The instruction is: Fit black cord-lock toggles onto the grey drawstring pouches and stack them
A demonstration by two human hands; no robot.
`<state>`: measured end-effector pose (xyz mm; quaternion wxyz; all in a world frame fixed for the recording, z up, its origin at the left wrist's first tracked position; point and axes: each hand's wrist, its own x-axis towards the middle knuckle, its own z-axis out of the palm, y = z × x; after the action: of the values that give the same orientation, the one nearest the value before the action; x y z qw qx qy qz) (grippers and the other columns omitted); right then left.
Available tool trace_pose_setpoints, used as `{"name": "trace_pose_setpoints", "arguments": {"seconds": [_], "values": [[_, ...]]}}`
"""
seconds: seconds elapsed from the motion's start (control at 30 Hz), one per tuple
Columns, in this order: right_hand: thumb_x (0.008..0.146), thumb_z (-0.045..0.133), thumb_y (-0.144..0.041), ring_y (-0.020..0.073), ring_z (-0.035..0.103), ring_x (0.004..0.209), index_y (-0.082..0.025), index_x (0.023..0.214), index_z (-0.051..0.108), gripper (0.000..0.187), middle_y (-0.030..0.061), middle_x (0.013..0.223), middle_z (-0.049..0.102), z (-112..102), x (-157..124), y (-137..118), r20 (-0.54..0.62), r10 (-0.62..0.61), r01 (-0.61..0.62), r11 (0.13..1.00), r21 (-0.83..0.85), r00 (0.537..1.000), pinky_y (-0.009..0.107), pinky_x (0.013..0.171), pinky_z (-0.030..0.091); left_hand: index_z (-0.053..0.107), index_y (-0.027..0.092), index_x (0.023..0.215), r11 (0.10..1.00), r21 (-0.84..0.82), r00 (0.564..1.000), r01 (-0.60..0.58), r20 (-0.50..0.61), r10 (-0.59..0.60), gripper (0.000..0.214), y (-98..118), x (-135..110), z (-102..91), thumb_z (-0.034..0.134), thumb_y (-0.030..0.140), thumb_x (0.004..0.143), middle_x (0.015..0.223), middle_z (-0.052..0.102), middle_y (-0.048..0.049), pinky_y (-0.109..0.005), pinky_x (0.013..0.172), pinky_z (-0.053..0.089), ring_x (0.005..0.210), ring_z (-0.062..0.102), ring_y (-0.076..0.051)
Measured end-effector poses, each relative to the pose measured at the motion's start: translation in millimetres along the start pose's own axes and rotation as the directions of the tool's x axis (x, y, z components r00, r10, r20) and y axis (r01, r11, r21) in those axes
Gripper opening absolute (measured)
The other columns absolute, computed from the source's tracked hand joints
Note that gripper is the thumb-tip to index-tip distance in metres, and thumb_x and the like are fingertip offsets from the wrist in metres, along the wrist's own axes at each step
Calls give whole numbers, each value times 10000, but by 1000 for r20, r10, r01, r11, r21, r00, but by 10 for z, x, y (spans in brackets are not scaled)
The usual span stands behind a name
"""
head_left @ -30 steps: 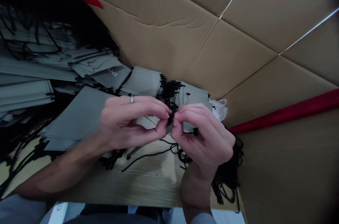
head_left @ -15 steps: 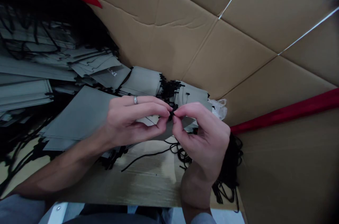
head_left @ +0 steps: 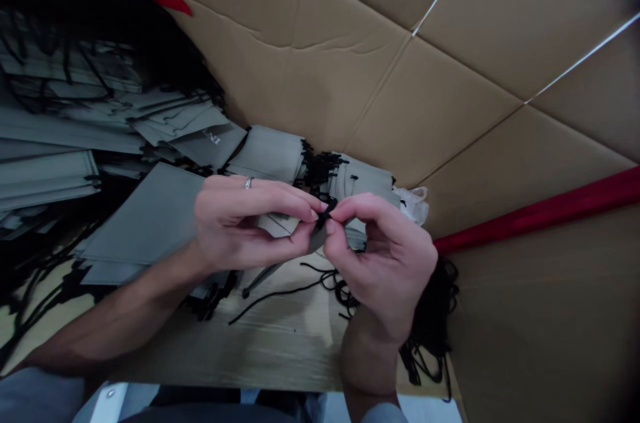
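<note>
In the middle of the head view, my left hand, with a ring on one finger, pinches a short piece of black cord between thumb and fingertips. Against it my right hand pinches the same cord with thumb and forefinger. The fingertips nearly meet, and the cord looks looped or knotted there. Beneath my left hand a thin grey flat piece shows almost edge-on; whether it is attached to the cord is hidden. A loose black cord lies on the table below.
Stacks of grey flat pieces with black cord ends cover the left side and back. A black cord bundle lies right of my wrist. Cardboard stands behind, a red strip at right, and crumpled clear plastic near the corner.
My left hand has shifted slightly left, and more black cord shows between the fingertips. The grey piece beneath has tilted, its edge now visible below my left hand.
</note>
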<state>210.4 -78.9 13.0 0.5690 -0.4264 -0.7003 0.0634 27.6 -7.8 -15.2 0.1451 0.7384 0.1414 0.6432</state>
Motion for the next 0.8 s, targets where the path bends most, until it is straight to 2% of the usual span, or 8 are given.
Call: {"name": "trace_pose_setpoints", "arguments": {"seconds": [0.1, 0.17, 0.23, 0.37, 0.5, 0.63, 0.7, 0.8], "values": [[969, 743, -81, 178, 765, 835, -269, 953, 761, 190, -18, 893, 787, 24, -3, -15, -30, 14, -14, 1000, -12, 999, 344, 752, 655, 797, 262, 938, 1000, -6, 1000, -9, -10, 9, 143, -26, -2, 11, 876, 143, 932, 966, 913, 41, -167, 711, 721, 811, 885, -125], [974, 734, -61, 165, 754, 832, -262, 960, 755, 202, -21, 900, 783, 37, -3, -24, -52, 0, -3, 999, -53, 999, 331, 774, 656, 796, 274, 979, 998, 56, 999, -41, 7, 41, 135, -22, -21, 5, 874, 165, 959, 1012, 918, 41, -182, 739, 735, 836, 889, -126], [983, 730, -38, 152, 747, 821, -248, 966, 748, 211, -19, 893, 776, 49, 2, -33, -65, -74, 64, 988, -141, 995, 312, 791, 662, 811, 257, 1048, 976, 187, 993, -109, 54, 101, 129, 1, -55, -10, 888, 178, 982, 1087, 923, 19, -197, 812, 749, 889, 896, -130], [1008, 734, 1, 154, 762, 819, -229, 981, 736, 232, 5, 883, 784, 88, 7, -55, -52, -240, 209, 918, -337, 969, 300, 825, 680, 833, 131, 1139, 902, 375, 976, -215, 111, 187, 195, 56, -139, -48, 936, 138, 973, 1198, 913, -89, -188, 1053, 712, 1050, 895, -136], [1004, 751, 16, 183, 774, 831, -238, 1040, 736, 257, 27, 906, 802, 132, -7, -65, -58, -325, 278, 878, -390, 944, 346, 829, 705, 826, 109, 1123, 894, 384, 973, -233, 89, 215, 190, 81, -149, -63, 936, 125, 969, 1161, 913, -107, -190, 1030, 716, 1036, 901, -152], [991, 762, 21, 186, 785, 837, -239, 1051, 751, 267, 25, 906, 800, 116, -16, -72, -77, -325, 286, 903, -320, 942, 350, 810, 712, 817, 179, 1043, 952, 286, 994, -111, 37, 105, 134, 117, -79, -38, 904, 117, 962, 1072, 923, -30, -171, 873, 727, 910, 900, -133], [978, 763, 33, 179, 782, 829, -237, 1038, 756, 277, 17, 896, 792, 97, -15, -73, -83, -304, 271, 922, -275, 949, 345, 798, 708, 805, 209, 985, 983, 184, 1000, -14, -15, 17, 136, 136, -41, -20, 893, 118, 933, 996, 917, 18, -143, 811, 704, 857, 886, -106], [962, 756, 43, 173, 772, 811, -241, 1018, 765, 289, 5, 882, 777, 82, -8, -64, -93, -276, 253, 945, -207, 957, 343, 769, 697, 798, 225, 926, 996, 8, 996, 93, -10, -93, 157, 139, 3, -9, 876, 94, 886, 932, 905, 44, -127, 753, 679, 830, 878, -101]]}}
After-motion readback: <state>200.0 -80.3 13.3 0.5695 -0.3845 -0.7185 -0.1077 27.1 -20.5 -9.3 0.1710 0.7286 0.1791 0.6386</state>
